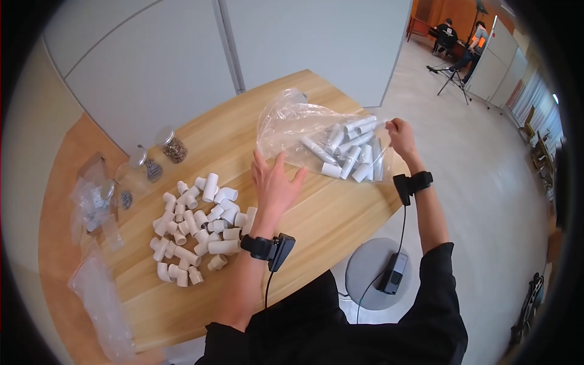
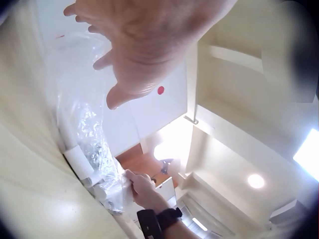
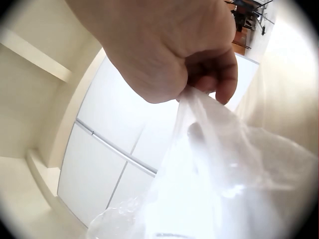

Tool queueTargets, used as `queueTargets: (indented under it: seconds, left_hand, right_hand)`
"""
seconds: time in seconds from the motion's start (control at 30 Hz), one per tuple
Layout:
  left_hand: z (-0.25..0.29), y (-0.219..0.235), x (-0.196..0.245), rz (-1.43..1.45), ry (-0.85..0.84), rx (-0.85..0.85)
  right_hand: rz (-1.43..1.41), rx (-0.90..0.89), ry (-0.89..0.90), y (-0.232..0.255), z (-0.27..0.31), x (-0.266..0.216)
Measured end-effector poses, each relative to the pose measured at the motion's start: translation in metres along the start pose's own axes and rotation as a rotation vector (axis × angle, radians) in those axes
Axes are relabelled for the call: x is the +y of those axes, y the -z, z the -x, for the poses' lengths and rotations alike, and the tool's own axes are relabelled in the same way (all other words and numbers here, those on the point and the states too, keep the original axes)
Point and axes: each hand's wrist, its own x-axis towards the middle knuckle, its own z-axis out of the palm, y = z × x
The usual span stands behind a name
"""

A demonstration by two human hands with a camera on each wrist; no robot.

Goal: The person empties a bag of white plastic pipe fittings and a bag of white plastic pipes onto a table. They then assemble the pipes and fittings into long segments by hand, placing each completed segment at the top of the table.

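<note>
A clear plastic bag (image 1: 281, 129) with several white pipe pieces (image 1: 350, 163) inside lies on the wooden table (image 1: 328, 201). My right hand (image 1: 400, 139) pinches the bag's right end, and the right wrist view shows the film (image 3: 219, 144) gathered between thumb and fingers. At the bag's near left edge is my left hand (image 1: 275, 185), its fingers spread and nothing gripped. The left wrist view shows those fingers (image 2: 102, 61) extended above the film. A pile of white pipe fittings (image 1: 188, 222), elbows and tees among them, lies left of my left hand.
Lidded jars (image 1: 174, 149) of small parts stand along the table's far left side. Empty-looking plastic bags (image 1: 103, 298) lie at the left edge. A grey round stool (image 1: 365, 267) stands by the table's near right side. Two people are far off at the upper right.
</note>
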Motion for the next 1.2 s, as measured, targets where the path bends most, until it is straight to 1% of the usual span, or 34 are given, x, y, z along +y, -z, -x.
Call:
queueTargets:
  seconds: [0.07,0.2,0.27,0.3,0.37,0.4,0.47,0.5,0.57,0.6,0.67,0.7,0.77,0.8,0.87,0.9,0.97,1.0,1.07,1.1,1.17,1.2]
  left_hand:
    - [-0.001,-0.006,-0.001,0.097,0.102,-0.114]
    - [0.003,-0.015,-0.001,0.12,0.109,-0.116]
    - [0.005,-0.019,0.003,0.08,0.087,-0.062]
    - [0.008,-0.021,0.005,0.085,0.089,-0.059]
    - [0.015,-0.027,0.01,0.057,0.007,-0.081]
    - [0.02,-0.029,0.014,0.063,0.01,-0.079]
    - [0.033,-0.029,0.026,0.048,-0.103,-0.1]
    - [0.039,-0.027,0.033,0.056,-0.102,-0.099]
    - [0.049,-0.018,0.046,0.112,-0.192,-0.173]
    - [0.052,-0.013,0.054,0.121,-0.186,-0.171]
    - [0.056,-0.006,0.065,0.124,-0.189,-0.448]
    - [0.059,-0.01,0.066,0.132,-0.187,-0.445]
    - [0.069,-0.022,0.064,0.381,-0.153,-0.632]
    - [0.073,-0.03,0.061,0.389,-0.151,-0.629]
    - [0.078,-0.039,0.061,1.045,0.181,-0.924]
    - [0.08,-0.044,0.06,1.051,0.18,-0.923]
    - [0.078,-0.042,0.063,1.524,0.482,-1.043]
    - [0.079,-0.041,0.064,1.529,0.481,-1.042]
    - [0.081,-0.039,0.066,1.797,0.539,-0.991]
    - [0.082,-0.04,0.067,1.803,0.541,-0.993]
    - [0.084,-0.041,0.067,1.795,0.581,-0.781]
    - [0.084,-0.039,0.068,1.8,0.582,-0.781]
  right_hand:
    - [-0.068,0.001,0.049,0.008,0.0,-0.006]
    - [-0.1,-0.047,0.104,0.024,0.005,-0.029]
    - [-0.101,-0.106,0.111,0.031,0.012,-0.045]
    - [-0.096,-0.107,0.115,0.033,0.013,-0.05]
    - [-0.158,-0.163,0.14,0.033,0.018,-0.06]
    - [-0.153,-0.165,0.143,0.034,0.021,-0.065]
    - [-0.181,-0.193,0.177,0.035,0.026,-0.077]
    - [-0.173,-0.194,0.179,0.036,0.031,-0.083]
    - [-0.171,-0.207,0.177,0.037,0.038,-0.094]
    - [-0.162,-0.213,0.18,0.038,0.04,-0.098]
    - [-0.163,-0.211,0.176,0.039,0.045,-0.108]
    - [-0.156,-0.215,0.179,0.039,0.048,-0.113]
    - [-0.172,-0.209,0.167,0.039,0.058,-0.122]
    - [-0.165,-0.214,0.171,0.038,0.063,-0.125]
    - [-0.235,-0.238,0.172,0.037,0.073,-0.13]
    - [-0.229,-0.24,0.172,0.036,0.082,-0.133]
    - [-0.272,-0.246,0.177,0.032,0.096,-0.14]
    - [-0.268,-0.248,0.179,0.03,0.102,-0.142]
    - [-0.323,-0.284,0.195,0.027,0.112,-0.143]
    - [-0.33,-0.3,0.198,0.027,0.115,-0.142]
    - [-0.292,-0.292,0.22,0.026,0.123,-0.143]
    - [-0.257,-0.287,0.244,0.027,0.126,-0.145]
